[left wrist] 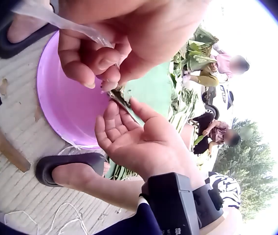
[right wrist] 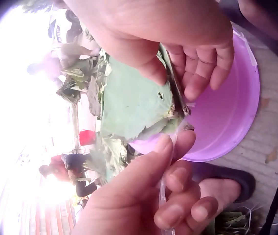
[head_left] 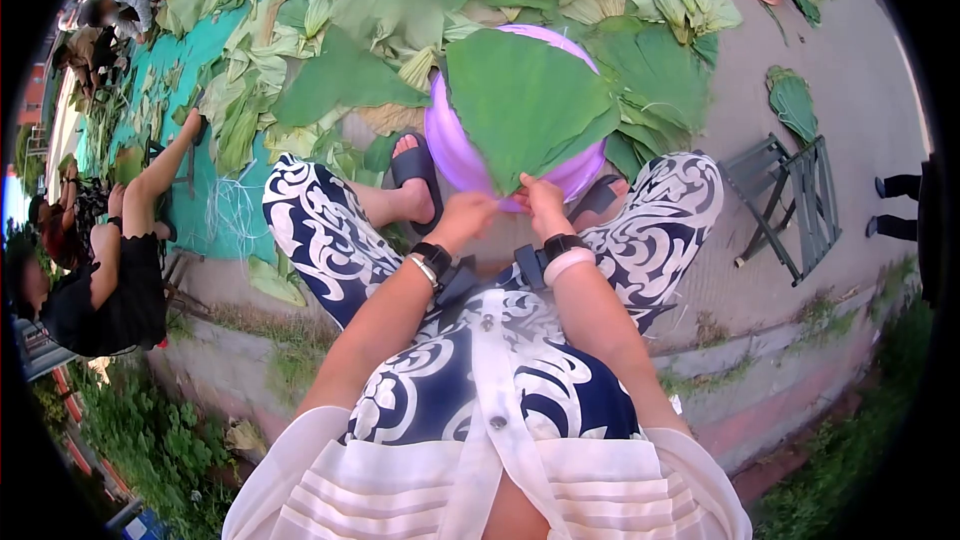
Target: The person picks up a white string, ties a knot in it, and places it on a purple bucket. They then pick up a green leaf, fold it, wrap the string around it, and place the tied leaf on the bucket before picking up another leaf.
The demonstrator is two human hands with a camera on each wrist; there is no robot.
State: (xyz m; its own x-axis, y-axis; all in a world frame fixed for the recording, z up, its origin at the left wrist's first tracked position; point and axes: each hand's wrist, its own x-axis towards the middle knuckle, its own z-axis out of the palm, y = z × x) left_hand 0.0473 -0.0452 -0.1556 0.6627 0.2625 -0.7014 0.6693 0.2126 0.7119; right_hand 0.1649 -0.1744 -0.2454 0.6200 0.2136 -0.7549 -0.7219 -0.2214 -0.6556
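Observation:
A large green lotus leaf (head_left: 530, 100), folded to a point at its near end, lies over a purple basin (head_left: 452, 140) between the person's feet. The right hand (head_left: 543, 204) grips the leaf close to that point, thumb on one face and fingers on the other. In the right wrist view a small hole shows in the leaf (right wrist: 134, 98) near its gathered tip. Just left of the tip, the left hand (head_left: 470, 218) pinches a clear plastic strip (left wrist: 75, 27), which runs through its curled fingers. The strip's end meets the leaf tip (right wrist: 183, 122).
Many lotus leaves (head_left: 380, 0) are heaped beyond the basin on a green ground sheet (head_left: 215, 215). A folding stool (head_left: 790, 200) stands at the right. Loose white string (head_left: 235, 205) lies at the left, where another person (head_left: 120, 270) sits. The wearer's sandals (head_left: 415, 180) flank the basin.

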